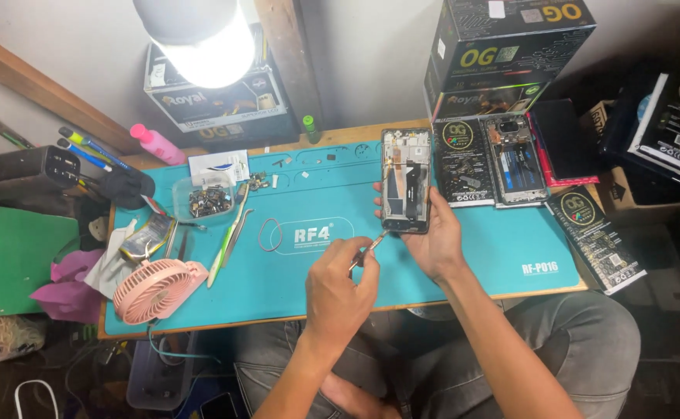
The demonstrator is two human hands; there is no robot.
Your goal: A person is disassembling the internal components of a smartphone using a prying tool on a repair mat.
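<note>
The left hand (pixel 338 289) has its grip closed around a thin screwdriver (pixel 368 250), fingers curled tight on the handle, with the tip directed at the lower edge of the opened phone (pixel 406 181). The right hand (pixel 433 240) has its grip closed on that phone, fingers wrapped behind and along its sides, holding it upright and raised above the teal mat (pixel 464 240) on the bench (pixel 340 136). The arms cross at the forearms.

Layout, left to right:
- A pink fan (pixel 156 289) lies at the left edge of the mat.
- A clear tray of screws (pixel 208 200) sits near the rear left of the mat, with tweezers (pixel 230 237) just beside it.
- A rubber band (pixel 268 234) lies near the mat centre.
- The phone is held just right of centre, back cover off, internal parts exposed.
- A second opened phone (pixel 515 161) lies flat on the bench to the right, beside black boxes (pixel 511 46).

Hazards, as judged from this position:
- The screwdriver tip may slip off the fastener and scratch or puncture the exposed parts; cause would be the phone being held in the air with no support beneath it.
- A loosened screw may drop and be lost; cause would be the raised, upright phone.
- The crossed forearms limit wrist movement and may reduce control of the tool.
</note>
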